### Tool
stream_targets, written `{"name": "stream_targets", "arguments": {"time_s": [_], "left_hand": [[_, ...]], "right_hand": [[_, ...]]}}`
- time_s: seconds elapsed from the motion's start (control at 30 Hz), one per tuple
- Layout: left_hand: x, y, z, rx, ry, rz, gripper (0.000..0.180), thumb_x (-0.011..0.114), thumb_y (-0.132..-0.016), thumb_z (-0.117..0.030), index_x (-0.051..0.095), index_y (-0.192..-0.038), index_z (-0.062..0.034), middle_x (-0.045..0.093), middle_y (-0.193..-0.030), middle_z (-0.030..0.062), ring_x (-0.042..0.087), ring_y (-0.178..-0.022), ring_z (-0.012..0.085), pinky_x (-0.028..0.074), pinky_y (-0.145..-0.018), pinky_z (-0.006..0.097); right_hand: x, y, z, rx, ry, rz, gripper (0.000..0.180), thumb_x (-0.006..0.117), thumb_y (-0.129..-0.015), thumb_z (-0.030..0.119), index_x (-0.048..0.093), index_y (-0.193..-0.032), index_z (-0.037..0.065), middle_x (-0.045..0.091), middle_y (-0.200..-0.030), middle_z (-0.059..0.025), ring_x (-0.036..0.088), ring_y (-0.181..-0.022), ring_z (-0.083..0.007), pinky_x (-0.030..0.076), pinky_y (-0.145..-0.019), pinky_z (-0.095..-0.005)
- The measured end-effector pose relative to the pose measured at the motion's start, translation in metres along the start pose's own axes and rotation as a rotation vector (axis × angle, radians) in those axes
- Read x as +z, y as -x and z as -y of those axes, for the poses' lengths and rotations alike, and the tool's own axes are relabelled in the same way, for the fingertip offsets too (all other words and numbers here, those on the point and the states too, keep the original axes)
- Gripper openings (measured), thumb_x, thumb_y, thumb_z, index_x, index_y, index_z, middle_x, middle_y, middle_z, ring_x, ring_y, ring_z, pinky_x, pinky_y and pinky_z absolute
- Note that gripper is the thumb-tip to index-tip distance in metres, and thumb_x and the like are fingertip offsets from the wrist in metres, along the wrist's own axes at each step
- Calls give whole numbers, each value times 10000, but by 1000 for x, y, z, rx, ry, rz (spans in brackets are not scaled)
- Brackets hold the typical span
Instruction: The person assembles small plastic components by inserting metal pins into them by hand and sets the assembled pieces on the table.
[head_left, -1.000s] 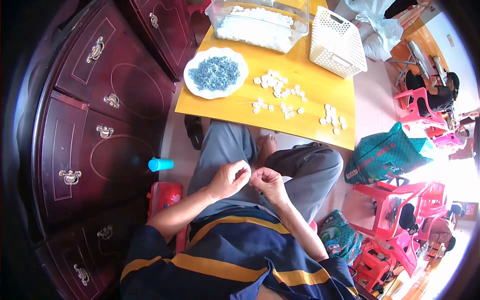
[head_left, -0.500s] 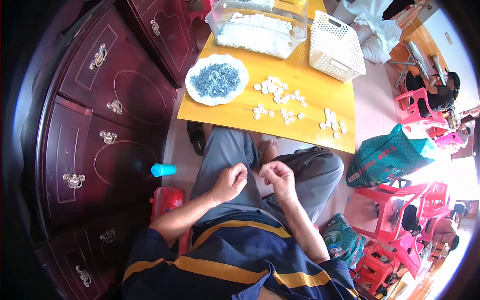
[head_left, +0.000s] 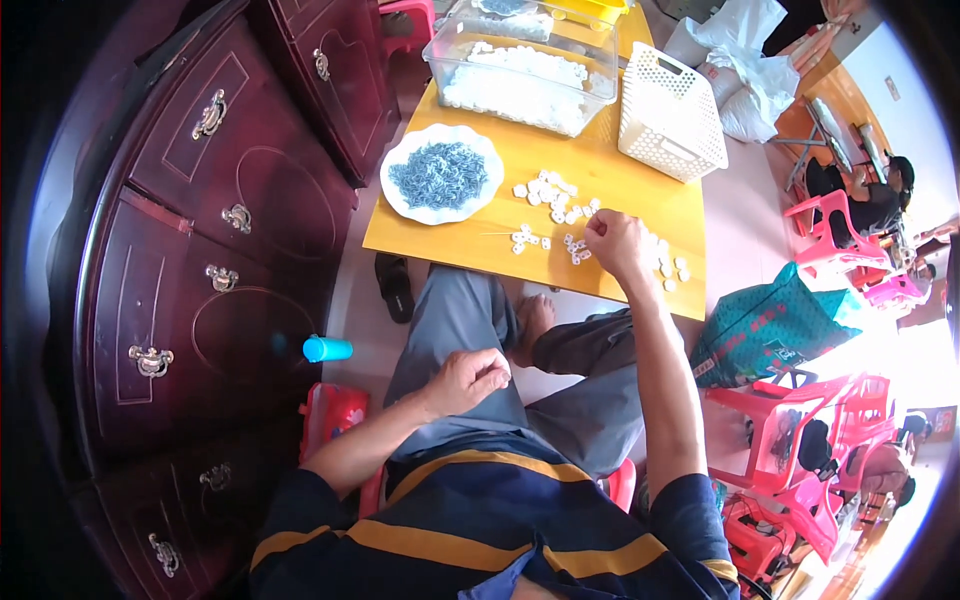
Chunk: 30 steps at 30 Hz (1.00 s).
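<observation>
My left hand [head_left: 468, 383] is closed above my left thigh, its fingers pressed together; anything between them is too small or hidden to make out. My right hand [head_left: 615, 240] reaches over the yellow wooden table [head_left: 420, 238], fingers curled down at the loose small white pieces [head_left: 548, 190]. Whatever its fingertips pinch is hidden. A small white cluster [head_left: 578, 250] lies just left of that hand, another group [head_left: 523, 238] farther left beside a thin pale stick. More white pieces [head_left: 668, 264] lie to its right. A scalloped white plate [head_left: 440, 215] holds many small grey-blue strips [head_left: 440, 174].
A clear plastic bin [head_left: 603, 88] of white pieces and a white perforated basket [head_left: 672, 118] stand at the back of the table. Dark red cabinets [head_left: 200, 250] line the left. At right are a teal bag [head_left: 765, 330] and pink plastic stools [head_left: 755, 420]. A blue bottle [head_left: 328, 348] is at left.
My right hand has moved from beside my left hand over my lap, up and forward onto the white pieces on the table. The left hand stays over my thigh, slightly lower.
</observation>
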<state>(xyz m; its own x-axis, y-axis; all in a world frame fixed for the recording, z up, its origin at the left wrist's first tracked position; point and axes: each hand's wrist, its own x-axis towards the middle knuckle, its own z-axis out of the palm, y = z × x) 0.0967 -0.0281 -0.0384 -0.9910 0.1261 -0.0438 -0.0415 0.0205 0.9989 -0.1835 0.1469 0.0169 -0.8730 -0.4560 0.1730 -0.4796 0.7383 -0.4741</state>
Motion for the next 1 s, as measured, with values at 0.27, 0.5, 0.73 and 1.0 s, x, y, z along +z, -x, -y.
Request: {"name": "stream_targets", "arguments": {"time_s": [0.27,0.5,0.73,1.0], "left_hand": [[-3,1,-3,-80,60,-19,78,587,-989,-70,612,-943,-11,635,-790,12,553,-681,57,466,-608,241],[-2,-11,-15,-105,148,9,96,563,-1018,-93,619,-987,-21,652,-825,0,533,-621,36,444,-559,213],[14,-57,-33,-58,16,-79,123,591,-1018,-134,632,-967,-30,668,-796,4,545,-621,39,454,-570,227],[51,-66,-21,-77,-44,-47,154,592,-1028,-163,633,-997,-18,669,-818,21,537,-619,48,446,-559,212]], "right_hand": [[-6,1,9,-10,-139,-231,124,685,-853,164,747,-894,65,720,-797,-163,715,-743,-329,566,-709,-393],[-17,89,5,331,-1054,-116,140,632,-988,143,670,-1032,15,652,-842,-17,574,-661,-72,468,-625,-202],[18,186,14,534,-1453,15,100,605,-1029,163,614,-1027,63,672,-900,-17,579,-680,-61,495,-652,-208],[28,204,17,496,-1479,56,110,575,-1046,162,574,-1029,54,640,-889,-12,571,-718,-62,480,-668,-210]]}}
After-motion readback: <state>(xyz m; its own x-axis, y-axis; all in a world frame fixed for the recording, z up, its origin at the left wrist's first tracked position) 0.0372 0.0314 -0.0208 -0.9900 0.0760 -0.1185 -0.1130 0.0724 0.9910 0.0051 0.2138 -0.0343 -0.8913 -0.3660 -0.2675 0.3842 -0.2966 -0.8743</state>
